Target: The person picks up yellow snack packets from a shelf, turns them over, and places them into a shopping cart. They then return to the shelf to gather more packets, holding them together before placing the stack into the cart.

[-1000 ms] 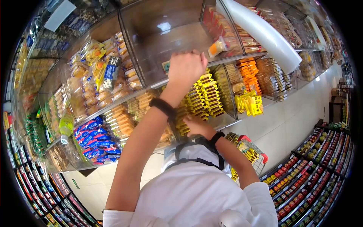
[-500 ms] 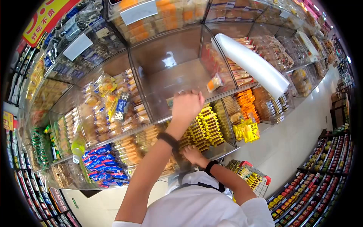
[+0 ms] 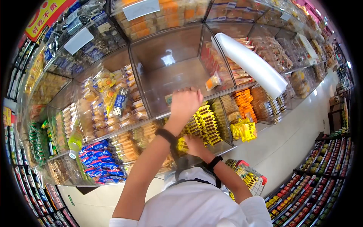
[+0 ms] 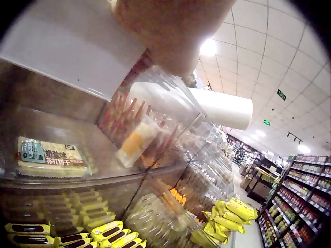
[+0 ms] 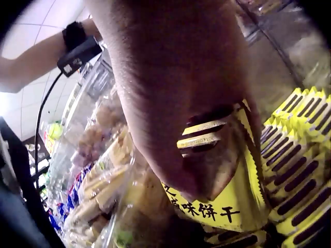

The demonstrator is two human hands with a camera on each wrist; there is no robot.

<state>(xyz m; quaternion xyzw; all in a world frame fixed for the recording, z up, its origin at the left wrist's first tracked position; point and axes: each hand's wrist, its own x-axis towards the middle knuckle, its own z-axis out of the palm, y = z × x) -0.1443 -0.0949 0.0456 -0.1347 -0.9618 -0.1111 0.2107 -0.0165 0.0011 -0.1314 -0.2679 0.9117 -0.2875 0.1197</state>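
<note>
My right hand (image 3: 197, 146) grips a yellow biscuit packet (image 5: 222, 216), low at the front of a clear bin of yellow packets (image 3: 207, 126). In the right wrist view the fingers partly cover it, and dark-striped yellow wrapping (image 5: 201, 135) shows at the fingers. My left hand (image 3: 186, 104) is curled above that bin, close to the front edge of the brown upper compartment (image 3: 172, 77); nothing shows in its grasp. A pale packet of soda biscuits with a green price tag (image 4: 49, 157) lies beyond it.
A white plastic roll (image 3: 251, 62) lies across the bins to the right. Yellow packets (image 3: 244, 130) hang at the bin's right corner. Blue packets (image 3: 100, 162) fill a bin on the left. A shopping cart (image 3: 257, 185) with yellow packets stands at my right.
The head view has tilted up. My right hand, showing no packet half a second ago, now has a yellow packet in its fingers. My left hand stays by the compartment edge.
</note>
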